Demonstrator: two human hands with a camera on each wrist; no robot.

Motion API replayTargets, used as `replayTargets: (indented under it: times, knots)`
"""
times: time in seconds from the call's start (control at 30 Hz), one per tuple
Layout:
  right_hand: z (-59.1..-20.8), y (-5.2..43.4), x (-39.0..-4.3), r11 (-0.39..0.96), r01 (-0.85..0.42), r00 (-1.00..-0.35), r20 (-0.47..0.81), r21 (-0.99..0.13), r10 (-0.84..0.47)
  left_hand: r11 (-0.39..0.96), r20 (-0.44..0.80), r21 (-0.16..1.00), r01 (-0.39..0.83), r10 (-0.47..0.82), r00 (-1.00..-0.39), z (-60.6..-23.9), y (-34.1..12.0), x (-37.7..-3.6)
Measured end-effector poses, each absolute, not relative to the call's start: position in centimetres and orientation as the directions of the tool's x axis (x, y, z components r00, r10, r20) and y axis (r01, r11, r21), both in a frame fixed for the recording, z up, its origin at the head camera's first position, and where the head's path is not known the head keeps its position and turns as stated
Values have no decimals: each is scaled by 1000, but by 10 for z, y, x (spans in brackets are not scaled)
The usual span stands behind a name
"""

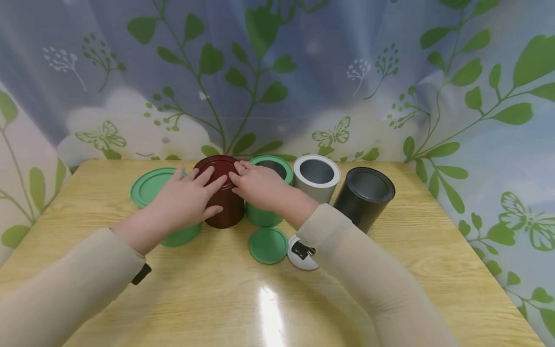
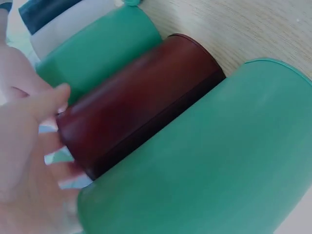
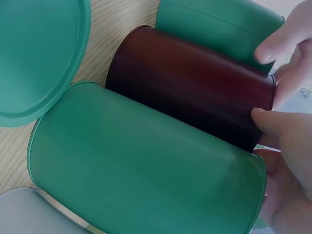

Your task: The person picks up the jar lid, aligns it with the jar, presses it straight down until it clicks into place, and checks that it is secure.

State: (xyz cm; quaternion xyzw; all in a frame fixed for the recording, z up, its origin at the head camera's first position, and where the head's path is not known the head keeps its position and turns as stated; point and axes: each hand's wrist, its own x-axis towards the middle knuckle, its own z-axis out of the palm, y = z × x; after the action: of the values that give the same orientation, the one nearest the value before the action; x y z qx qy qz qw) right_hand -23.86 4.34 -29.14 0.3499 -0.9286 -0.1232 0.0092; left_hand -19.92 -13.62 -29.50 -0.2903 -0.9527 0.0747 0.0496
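On the bench (image 1: 195, 299), near its far edge and somewhat left of the middle, a dark red can (image 1: 231, 205) stands upright with a dark red cover on top. Both hands are at this can. The left hand (image 1: 188, 197) reaches over from the side of the bench's left edge; its fingers are spread and nearly straight, with the foremost over the dark red top, and the thumb stands apart, toward the near side. The right hand (image 1: 262, 185) comes across the neighbouring can, and its fingers, a little apart, touch the right side of the dark red top. In the right wrist view its thumb lies against the rim. How firmly the hands press I cannot tell.

The cans form a row along the far edge. Toward the left edge, just beside the dark red can, is a wider green can (image 1: 149, 185) with a green cover, partly hidden by the left arm. Toward the right edge come an open green can (image 1: 264, 216), an open white can (image 1: 318, 193) and a black can (image 1: 360, 207). Before the open green can, a round green lid (image 1: 268, 246) lies flat, and next to it a white lid (image 1: 299, 261), partly hidden by the right sleeve (image 1: 334, 231).
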Motion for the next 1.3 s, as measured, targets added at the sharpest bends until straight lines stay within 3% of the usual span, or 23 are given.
replayTargets:
  times: [0.17, 0.33, 0.53, 0.87, 1.07, 1.3]
  knots:
    - [-292, 43, -239, 728, -648, -755, -69, 225, -652, 765, 83, -145, 627, 641, -763, -295, -142, -195]
    - [-292, 44, -239, 724, -653, -752, -70, 222, -656, 746, 118, -134, 652, 665, -737, -296, -144, -197]
    - [-294, 47, -238, 724, -656, -748, -61, 211, -660, 734, 150, -163, 659, 679, -719, -302, -141, -199]
    - [-294, 45, -239, 721, -659, -743, -39, 213, -668, 731, 173, -73, 678, 679, -714, -300, -152, -201]
    - [-293, 45, -238, 722, -659, -743, -35, 210, -668, 757, 122, 53, 652, 643, -756, -295, -164, -205]
    - [-291, 46, -238, 717, -660, -741, -35, 225, -671, 819, 73, -40, 572, 574, -816, -296, -155, -209]
